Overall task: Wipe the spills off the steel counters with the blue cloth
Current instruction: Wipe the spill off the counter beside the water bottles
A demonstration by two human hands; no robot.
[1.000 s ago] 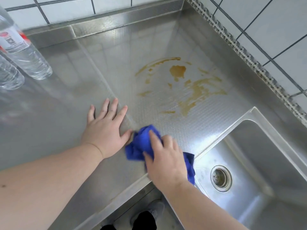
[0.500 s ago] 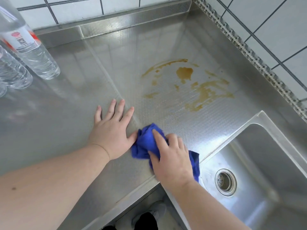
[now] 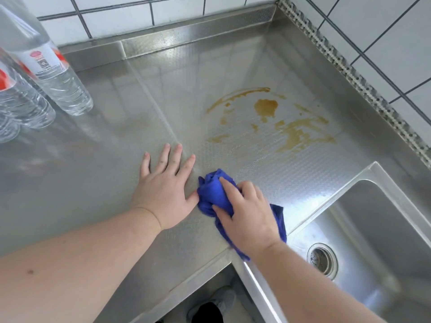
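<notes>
Glossy dimpled steel counter (image 3: pixel 291 173), soft blue cloth (image 3: pixel 213 194), clear plastic bottles (image 3: pixel 58 82)

You see a deep blue cloth (image 3: pixel 213 194) on a grey steel tabletop (image 3: pixel 291 176) with a fine dimpled pattern. The spill (image 3: pixel 289 127) is amber-brown, in streaks and blotches. The wall tiles (image 3: pixel 384 38) are white with dark grout. The clear bottles (image 3: pixel 53 73) carry white-and-red labels.
</notes>
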